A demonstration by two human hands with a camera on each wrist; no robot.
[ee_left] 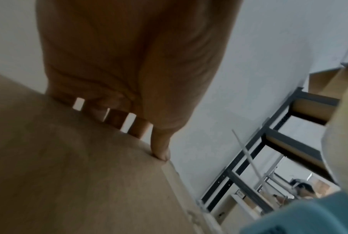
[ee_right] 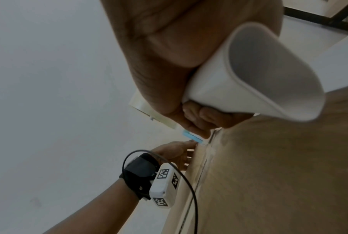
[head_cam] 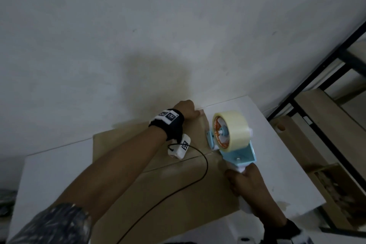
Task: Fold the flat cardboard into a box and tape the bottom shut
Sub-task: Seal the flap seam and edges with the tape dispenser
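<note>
A brown cardboard box [head_cam: 198, 200] lies on the white table [head_cam: 49, 168], its flaps folded shut with a seam [head_cam: 178, 161] across the top. My left hand [head_cam: 188, 110] grips the box's far edge; in the left wrist view the fingers [ee_left: 137, 128] curl over that edge and the thumb [ee_left: 161, 147] presses on the cardboard [ee_left: 69, 174]. My right hand [head_cam: 249, 186] grips the white handle [ee_right: 249, 79] of a blue tape dispenser [head_cam: 230, 132] with a clear tape roll. The dispenser's front sits on the box's right end, near the seam.
A black metal rack with wooden shelves [head_cam: 326, 85] stands close to the table's right side. A grey wall lies behind the table. The wrist camera's black cable [head_cam: 204, 170] loops across the box top. Dark clutter [head_cam: 6, 200] sits at the far left.
</note>
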